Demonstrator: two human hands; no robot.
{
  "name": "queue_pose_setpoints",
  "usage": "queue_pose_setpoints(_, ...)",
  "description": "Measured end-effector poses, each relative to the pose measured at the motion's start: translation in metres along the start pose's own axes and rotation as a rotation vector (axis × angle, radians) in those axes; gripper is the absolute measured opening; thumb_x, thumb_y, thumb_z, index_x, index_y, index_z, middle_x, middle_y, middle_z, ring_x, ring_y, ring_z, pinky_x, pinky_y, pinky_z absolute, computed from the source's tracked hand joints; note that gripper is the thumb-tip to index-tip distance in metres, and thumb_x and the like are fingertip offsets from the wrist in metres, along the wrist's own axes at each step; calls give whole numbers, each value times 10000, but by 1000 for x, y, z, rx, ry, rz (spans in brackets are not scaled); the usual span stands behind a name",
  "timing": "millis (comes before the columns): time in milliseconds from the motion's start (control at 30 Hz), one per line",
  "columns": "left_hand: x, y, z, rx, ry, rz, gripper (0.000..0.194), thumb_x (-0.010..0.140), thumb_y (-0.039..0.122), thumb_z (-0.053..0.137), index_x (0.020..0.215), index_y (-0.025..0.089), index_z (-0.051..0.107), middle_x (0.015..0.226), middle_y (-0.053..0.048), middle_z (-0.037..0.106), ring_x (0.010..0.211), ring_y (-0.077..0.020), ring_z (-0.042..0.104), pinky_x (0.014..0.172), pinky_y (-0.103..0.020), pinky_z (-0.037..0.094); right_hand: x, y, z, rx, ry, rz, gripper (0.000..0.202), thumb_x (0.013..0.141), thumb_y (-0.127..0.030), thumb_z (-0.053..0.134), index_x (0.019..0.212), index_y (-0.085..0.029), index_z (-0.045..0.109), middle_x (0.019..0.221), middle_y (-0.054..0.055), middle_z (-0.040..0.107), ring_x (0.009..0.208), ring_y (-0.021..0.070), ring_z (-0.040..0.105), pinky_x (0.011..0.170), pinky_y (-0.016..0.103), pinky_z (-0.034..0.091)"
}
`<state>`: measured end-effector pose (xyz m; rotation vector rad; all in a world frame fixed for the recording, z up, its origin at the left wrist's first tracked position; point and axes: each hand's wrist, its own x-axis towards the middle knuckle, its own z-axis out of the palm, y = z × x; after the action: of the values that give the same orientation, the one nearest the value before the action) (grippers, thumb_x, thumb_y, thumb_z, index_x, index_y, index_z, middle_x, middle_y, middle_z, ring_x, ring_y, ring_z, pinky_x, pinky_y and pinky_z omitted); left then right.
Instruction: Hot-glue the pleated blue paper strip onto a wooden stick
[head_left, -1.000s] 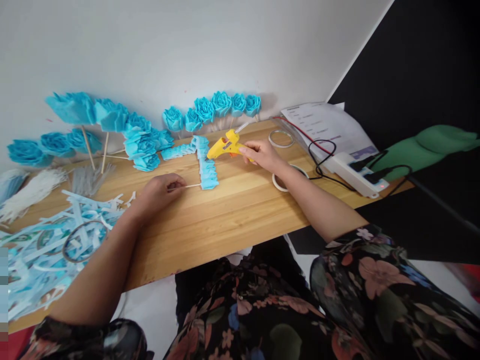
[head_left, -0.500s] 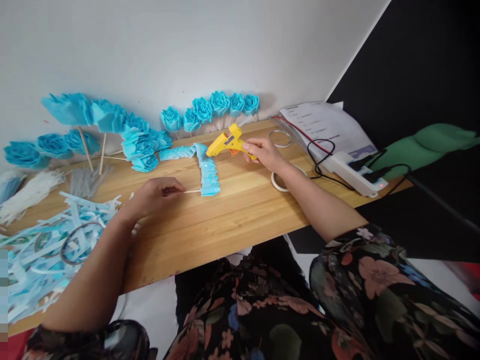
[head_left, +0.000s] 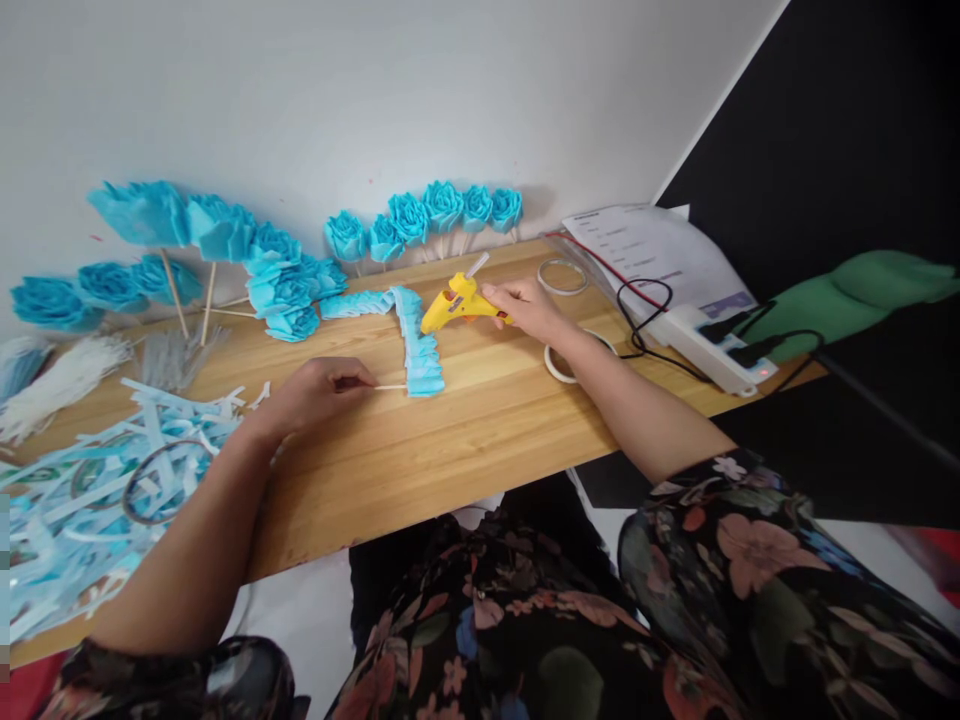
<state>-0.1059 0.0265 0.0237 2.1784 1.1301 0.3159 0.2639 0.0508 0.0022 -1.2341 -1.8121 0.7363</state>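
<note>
A thin pale stick [head_left: 391,387] is pinched in my left hand [head_left: 326,390], its far end at the near end of a pleated blue strip [head_left: 414,345]. The strip bends at a corner and runs off left along the table. My right hand [head_left: 523,305] is wrapped round the handle of a yellow glue gun [head_left: 457,302], whose nozzle points down-left beside the strip's right edge. A clear glue stick pokes out of the gun's back. Whether the nozzle touches the strip is too small to tell.
Blue paper roses [head_left: 409,218] on sticks stand along the wall, with more at the left [head_left: 142,212]. Blue and white scraps [head_left: 142,470] cover the table's left side. Tape rolls [head_left: 562,277], papers [head_left: 652,250] and a power strip [head_left: 720,350] with black cables lie right.
My right hand has moved the glue gun slightly down and toward me along the strip. My left hand still holds the stick. The whole view has shifted slightly.
</note>
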Motion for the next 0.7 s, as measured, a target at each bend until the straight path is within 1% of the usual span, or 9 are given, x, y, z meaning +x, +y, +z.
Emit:
queue_pose_setpoints(100, 1, -1, 0, 4, -11, -4, 335, 856, 483, 608, 851, 178, 746, 830, -63, 763, 738, -192, 670, 681, -283, 499, 0, -1, 0, 11, 1, 0, 777, 954, -829, 513, 534, -183, 616, 524, 11, 562, 525, 102, 473, 547, 270, 323)
queue_pose_setpoints(267, 1, -1, 0, 8, -11, -12, 328, 863, 481, 608, 859, 182, 743, 844, -59, 768, 750, -190, 673, 689, -279, 499, -1, -2, -1, 191, 52, 54, 760, 946, -847, 506, 581, -189, 610, 527, -7, 534, 477, 82, 392, 490, 256, 274)
queue_pose_setpoints(333, 1, -1, 0, 12, -11, -11, 320, 863, 476, 608, 857, 185, 742, 826, -52, 762, 736, -183, 665, 676, -273, 492, -1, -3, -1, 161, 34, 54, 765, 935, -852, 518, 569, -186, 612, 527, -2, 539, 482, 83, 404, 486, 256, 275)
queue_pose_setpoints(467, 0, 0, 0, 5, -4, -10, 326, 858, 480, 608, 857, 186, 748, 812, -49, 759, 720, -175, 659, 663, -267, 488, -1, -4, 0, 29, -21, 20, 771, 936, -835, 528, 543, -179, 625, 524, 11, 566, 507, 90, 450, 507, 259, 295)
queue_pose_setpoints(533, 0, 0, 0, 7, -1, -10, 334, 854, 486, 607, 852, 184, 749, 812, -52, 760, 722, -177, 660, 666, -269, 489, -1, -4, 0, 43, -13, 24, 764, 944, -822, 527, 541, -180, 620, 518, 10, 560, 506, 88, 448, 505, 256, 292)
queue_pose_setpoints(633, 0, 0, 0, 11, -9, -16, 342, 848, 493, 605, 850, 183, 749, 809, -55, 761, 721, -180, 658, 665, -273, 489, -1, -3, 0, 141, 19, 47, 750, 952, -820, 516, 571, -182, 620, 520, 3, 548, 485, 81, 422, 486, 249, 280)
queue_pose_setpoints(700, 0, 0, 0, 16, -6, -19, 343, 844, 495, 606, 854, 185, 751, 803, -53, 760, 715, -181, 654, 662, -274, 486, -1, -2, 0, 158, 25, 59, 754, 953, -826, 508, 579, -181, 622, 520, 0, 543, 478, 80, 418, 484, 247, 281)
